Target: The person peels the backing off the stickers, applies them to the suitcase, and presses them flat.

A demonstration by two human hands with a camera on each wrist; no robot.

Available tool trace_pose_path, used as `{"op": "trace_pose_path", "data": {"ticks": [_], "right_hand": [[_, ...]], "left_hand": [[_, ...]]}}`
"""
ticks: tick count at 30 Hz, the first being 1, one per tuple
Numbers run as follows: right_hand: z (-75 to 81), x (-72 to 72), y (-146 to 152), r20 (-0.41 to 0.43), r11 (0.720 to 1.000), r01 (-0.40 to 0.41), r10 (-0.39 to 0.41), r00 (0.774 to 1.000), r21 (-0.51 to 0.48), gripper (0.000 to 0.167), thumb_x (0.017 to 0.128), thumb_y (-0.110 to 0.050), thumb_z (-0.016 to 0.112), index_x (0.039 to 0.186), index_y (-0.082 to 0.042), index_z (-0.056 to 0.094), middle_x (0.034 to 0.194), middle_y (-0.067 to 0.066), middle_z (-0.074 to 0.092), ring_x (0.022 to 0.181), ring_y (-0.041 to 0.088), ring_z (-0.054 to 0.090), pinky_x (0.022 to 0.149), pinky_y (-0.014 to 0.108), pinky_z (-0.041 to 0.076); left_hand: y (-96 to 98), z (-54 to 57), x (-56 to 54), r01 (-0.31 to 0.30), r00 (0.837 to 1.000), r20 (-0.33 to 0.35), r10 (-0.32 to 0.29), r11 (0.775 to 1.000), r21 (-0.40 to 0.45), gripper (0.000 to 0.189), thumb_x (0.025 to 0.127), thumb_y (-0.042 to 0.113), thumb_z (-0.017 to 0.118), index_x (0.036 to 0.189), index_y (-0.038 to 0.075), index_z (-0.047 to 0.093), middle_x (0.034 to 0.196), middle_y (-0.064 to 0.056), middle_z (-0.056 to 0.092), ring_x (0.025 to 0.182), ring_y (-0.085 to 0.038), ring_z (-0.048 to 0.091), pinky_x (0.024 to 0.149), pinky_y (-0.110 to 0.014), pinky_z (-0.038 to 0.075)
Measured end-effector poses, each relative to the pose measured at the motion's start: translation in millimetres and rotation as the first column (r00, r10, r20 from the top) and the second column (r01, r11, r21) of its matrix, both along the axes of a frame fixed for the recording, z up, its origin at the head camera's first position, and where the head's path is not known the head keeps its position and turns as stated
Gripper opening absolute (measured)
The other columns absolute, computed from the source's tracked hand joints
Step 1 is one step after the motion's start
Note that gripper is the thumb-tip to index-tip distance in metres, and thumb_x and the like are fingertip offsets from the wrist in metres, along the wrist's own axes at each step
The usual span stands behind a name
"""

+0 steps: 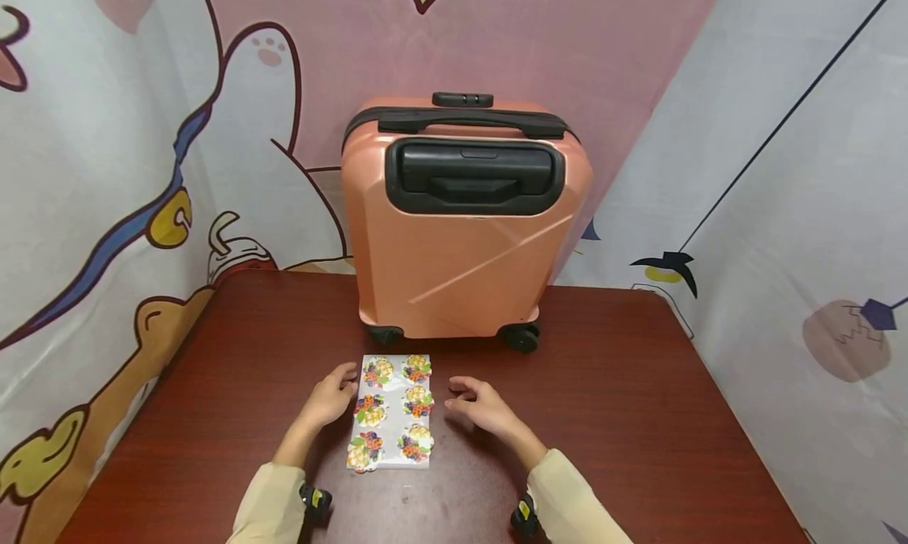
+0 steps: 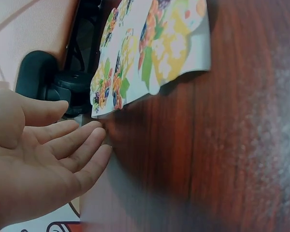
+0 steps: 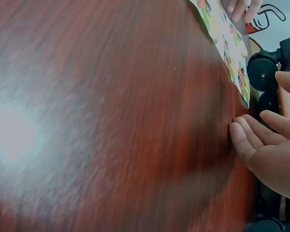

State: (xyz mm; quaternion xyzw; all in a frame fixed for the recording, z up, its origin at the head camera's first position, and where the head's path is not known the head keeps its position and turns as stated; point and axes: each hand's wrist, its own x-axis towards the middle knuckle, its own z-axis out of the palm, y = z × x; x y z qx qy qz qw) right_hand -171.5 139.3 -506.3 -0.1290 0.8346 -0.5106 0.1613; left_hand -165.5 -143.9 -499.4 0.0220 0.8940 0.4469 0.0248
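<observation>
A white sheet (image 1: 394, 418) lies on the table in the head view, bearing several colourful fruit-and-flower stickers (image 1: 418, 402) in two columns. Some of these jut past its edges. My left hand (image 1: 332, 398) is at its left side, fingers loosely bent and apart from each other in the left wrist view. To the sheet's right, with a small gap between, my right hand (image 1: 485, 410) has relaxed fingers and nothing in them. Just behind the sheet stands an upright salmon-pink suitcase (image 1: 461, 260) with black handles and wheels.
The dark red-brown table (image 1: 624, 418) extends to both sides of the hands. Behind it hangs a cartoon-printed cloth (image 1: 511, 39), which also covers the left and right sides. A black wheel (image 1: 521, 337) of the suitcase rests near the sheet's far end.
</observation>
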Motion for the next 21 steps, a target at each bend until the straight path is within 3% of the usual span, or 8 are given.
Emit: {"op": "trace_pose_path", "data": {"ticks": [11, 21], "right_hand": [[-0.2, -16.9, -18, 0.103, 0.991, 0.071, -0.060, 0.993, -0.111, 0.046, 0.085, -0.008, 0.062, 0.125, 0.009, 0.047, 0.123, 0.023, 0.051, 0.102, 0.028, 0.055, 0.079, 0.035, 0.047], [-7.1, -33.4, -30, 0.123, 0.980, 0.109, -0.089, 0.988, -0.167, 0.045, 0.083, 0.001, 0.061, 0.123, 0.013, 0.046, 0.120, 0.025, 0.052, 0.101, 0.027, 0.054, 0.078, 0.031, 0.047]], "left_hand": [[-0.8, -1.9, -5.5, 0.035, 0.999, 0.040, -0.036, 0.999, 0.028, 0.037, 0.090, -0.003, 0.046, 0.124, -0.015, 0.040, 0.118, -0.030, 0.052, 0.107, -0.043, 0.050, 0.091, -0.050, 0.038], [-1.0, -0.9, -11.1, 0.049, 0.995, 0.089, -0.054, 0.997, 0.062, 0.040, 0.090, -0.001, 0.045, 0.127, -0.015, 0.037, 0.123, -0.031, 0.048, 0.112, -0.043, 0.047, 0.094, -0.050, 0.036]]}}
